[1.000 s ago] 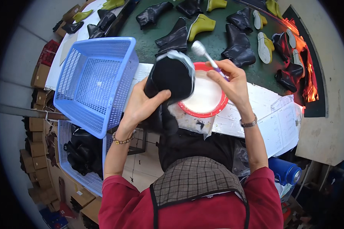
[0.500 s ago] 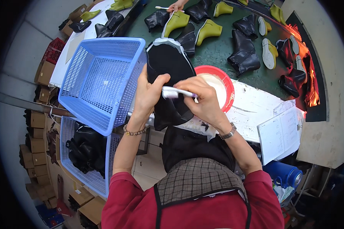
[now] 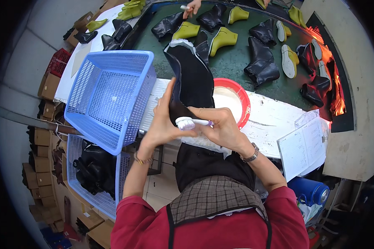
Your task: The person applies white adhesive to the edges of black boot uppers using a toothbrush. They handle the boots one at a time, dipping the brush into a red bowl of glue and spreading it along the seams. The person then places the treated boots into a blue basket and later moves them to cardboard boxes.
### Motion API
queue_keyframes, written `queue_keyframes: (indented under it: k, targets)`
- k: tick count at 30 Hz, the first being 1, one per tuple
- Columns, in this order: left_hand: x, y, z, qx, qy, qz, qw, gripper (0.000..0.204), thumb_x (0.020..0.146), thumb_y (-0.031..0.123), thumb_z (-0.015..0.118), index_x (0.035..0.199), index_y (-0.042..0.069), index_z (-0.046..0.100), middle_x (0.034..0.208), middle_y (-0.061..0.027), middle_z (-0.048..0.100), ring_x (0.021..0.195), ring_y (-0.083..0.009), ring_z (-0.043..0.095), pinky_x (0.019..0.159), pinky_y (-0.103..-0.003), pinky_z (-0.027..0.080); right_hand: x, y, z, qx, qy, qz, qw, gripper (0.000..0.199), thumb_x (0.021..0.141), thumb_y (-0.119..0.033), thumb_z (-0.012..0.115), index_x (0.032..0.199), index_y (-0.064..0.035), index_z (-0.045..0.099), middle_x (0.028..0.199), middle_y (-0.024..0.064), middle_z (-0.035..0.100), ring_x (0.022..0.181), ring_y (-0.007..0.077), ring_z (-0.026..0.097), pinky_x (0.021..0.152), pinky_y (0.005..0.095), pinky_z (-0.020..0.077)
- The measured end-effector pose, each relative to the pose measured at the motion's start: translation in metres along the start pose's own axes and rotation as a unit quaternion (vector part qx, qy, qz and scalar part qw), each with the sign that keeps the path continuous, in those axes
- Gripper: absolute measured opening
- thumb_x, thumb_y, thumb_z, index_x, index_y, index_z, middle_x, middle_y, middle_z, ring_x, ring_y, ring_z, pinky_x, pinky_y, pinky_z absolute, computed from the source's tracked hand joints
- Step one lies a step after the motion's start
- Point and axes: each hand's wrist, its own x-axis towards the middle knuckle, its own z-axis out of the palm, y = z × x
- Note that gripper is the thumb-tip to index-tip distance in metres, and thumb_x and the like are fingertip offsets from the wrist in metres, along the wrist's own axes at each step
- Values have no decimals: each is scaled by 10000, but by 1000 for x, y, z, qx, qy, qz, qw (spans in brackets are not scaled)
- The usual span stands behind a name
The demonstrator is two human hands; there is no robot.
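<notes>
Bristles of white brush (image 3: 187,123) touch smooth black boot (image 3: 191,83).

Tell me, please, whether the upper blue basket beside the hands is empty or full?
Empty: the blue basket shows only its bare mesh floor and walls, nothing inside.

Glossy black rubber boot upper (image 3: 191,81) in the fingers (image 3: 164,120), a white-bristled brush with a pale purple handle (image 3: 192,122) pinched just beside them! Past the fingertips sits a red-rimmed round bowl with white inside (image 3: 242,96), left of them a light blue latticed plastic basket (image 3: 108,97), beyond lie yellow-green boot shafts (image 3: 224,38).
</notes>
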Motion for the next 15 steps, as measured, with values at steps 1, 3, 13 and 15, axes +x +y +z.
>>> queue_keyframes:
  k: [1, 3, 13, 15]
  targets:
    - [-3, -1, 7, 53, 22, 16, 998, 1239, 578, 166, 927, 1531, 1, 154, 1349, -222, 491, 1200, -334, 542, 1036, -400, 427, 1, -4, -2, 7, -9, 13, 1000, 380, 780, 18, 712, 1159, 21, 681, 971, 192, 729, 815, 249, 734, 718, 300, 572]
    - [-7, -2, 18, 87, 68, 34, 993, 1197, 588, 182, 927, 1517, 2, 195, 1329, -230, 495, 1196, -371, 535, 1034, -423, 422, -5, 5, 1, 23, 12, -13, 1000, 361, 800, -4, 725, 1159, 5, 688, 987, 177, 735, 823, 227, 734, 719, 291, 567]
    - [-19, -16, 21, 100, 99, 76, 987, 1020, 677, 95, 843, 1482, -19, 227, 1387, -255, 403, 1265, -409, 434, 1073, -469, 362, -30, 19, -78, -384, 127, 92, 910, 216, 855, -234, 734, 978, -56, 741, 832, 61, 663, 747, 182, 648, 622, 338, 506]
    - [-16, -9, 20, 95, 66, 79, 990, 1066, 662, 94, 847, 1494, -16, 190, 1408, -254, 366, 1281, -420, 401, 1086, -481, 345, -41, 38, -91, -539, 78, 87, 834, 200, 863, -253, 722, 964, -83, 751, 798, 54, 630, 731, 210, 632, 601, 352, 493]
